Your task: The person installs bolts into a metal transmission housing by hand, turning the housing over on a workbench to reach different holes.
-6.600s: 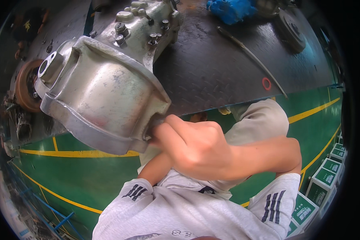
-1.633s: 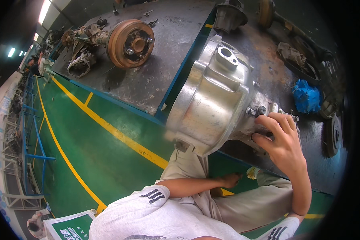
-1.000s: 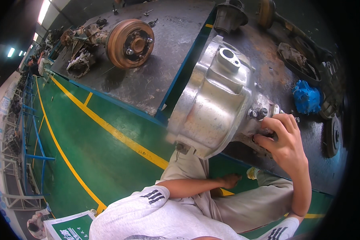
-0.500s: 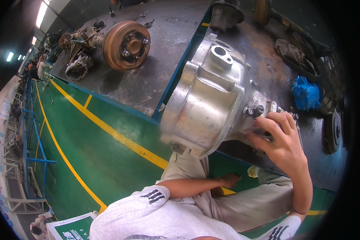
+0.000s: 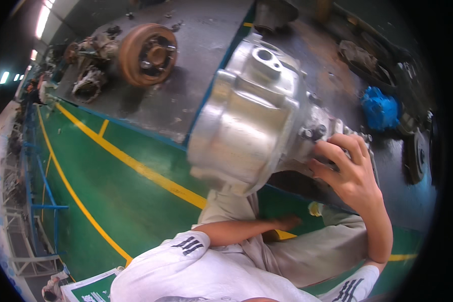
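Silvery cast metal forms the large, bell-shaped housing (image 5: 246, 131), which lies tilted at the near edge of a dark, steel-topped bench (image 5: 387, 201), its broad, rounded end toward the left and its narrower, bolted end toward the right. The right hand (image 5: 343, 163) touches that narrow end from above, fingers bent over it and thumb set apart lower down; how firmly it grasps the metal, I cannot tell. The left hand (image 5: 288, 222) hangs low beside the beige trousers (image 5: 317, 254), clear of the housing, and is too blurred to tell whether it is clenched or holding anything. Beyond the right hand sit a lumpy, bright blue object (image 5: 381, 108) and a dark, round metal disc (image 5: 416, 156). Left of the housing, a rusty brown metal drum (image 5: 131, 55) stands on a second dark, steel-topped bench (image 5: 156, 108). Below spreads the green floor (image 5: 136, 201), crossed by painted yellow lines (image 5: 136, 165).
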`<state>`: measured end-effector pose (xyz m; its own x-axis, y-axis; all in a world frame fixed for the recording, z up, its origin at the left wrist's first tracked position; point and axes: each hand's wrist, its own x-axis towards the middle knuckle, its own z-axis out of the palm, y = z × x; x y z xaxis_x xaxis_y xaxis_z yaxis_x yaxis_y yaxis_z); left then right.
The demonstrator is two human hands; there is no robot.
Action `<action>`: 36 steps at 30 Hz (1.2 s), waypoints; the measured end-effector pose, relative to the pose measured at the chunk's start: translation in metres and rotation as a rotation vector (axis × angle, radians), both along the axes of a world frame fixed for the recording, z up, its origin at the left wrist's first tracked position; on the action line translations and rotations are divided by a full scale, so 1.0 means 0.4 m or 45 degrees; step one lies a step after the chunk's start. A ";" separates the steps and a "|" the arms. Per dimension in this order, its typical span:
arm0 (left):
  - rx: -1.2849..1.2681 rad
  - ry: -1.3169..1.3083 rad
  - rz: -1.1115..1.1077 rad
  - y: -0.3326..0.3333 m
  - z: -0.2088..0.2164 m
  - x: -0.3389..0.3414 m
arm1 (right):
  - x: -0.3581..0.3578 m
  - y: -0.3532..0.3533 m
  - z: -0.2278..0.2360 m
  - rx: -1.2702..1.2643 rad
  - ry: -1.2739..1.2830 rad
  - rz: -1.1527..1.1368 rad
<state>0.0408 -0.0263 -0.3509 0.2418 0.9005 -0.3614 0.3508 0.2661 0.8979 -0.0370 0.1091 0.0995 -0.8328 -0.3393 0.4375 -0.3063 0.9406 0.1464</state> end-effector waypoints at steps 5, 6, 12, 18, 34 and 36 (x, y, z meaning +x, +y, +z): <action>0.086 0.132 0.074 -0.035 0.029 -0.055 | -0.003 0.023 -0.016 -0.026 0.029 0.030; 0.068 0.235 0.048 -0.034 0.063 -0.070 | -0.010 0.025 -0.025 -0.038 0.046 0.031; 0.081 0.208 0.090 -0.030 0.050 -0.066 | -0.026 0.005 -0.014 -0.070 0.010 0.054; 0.061 0.256 0.083 -0.037 0.068 -0.053 | -0.021 0.003 -0.011 -0.033 0.045 0.032; -0.031 0.295 0.005 -0.035 0.091 -0.065 | -0.023 0.003 -0.019 -0.050 0.030 0.034; -0.036 0.294 0.007 -0.035 0.089 -0.066 | -0.027 0.002 -0.023 -0.039 0.057 0.040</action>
<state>0.0144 -0.0402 -0.3153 0.1451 0.8902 -0.4319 0.5443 0.2927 0.7862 -0.0476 0.1098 0.0903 -0.8012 -0.3505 0.4850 -0.3293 0.9350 0.1317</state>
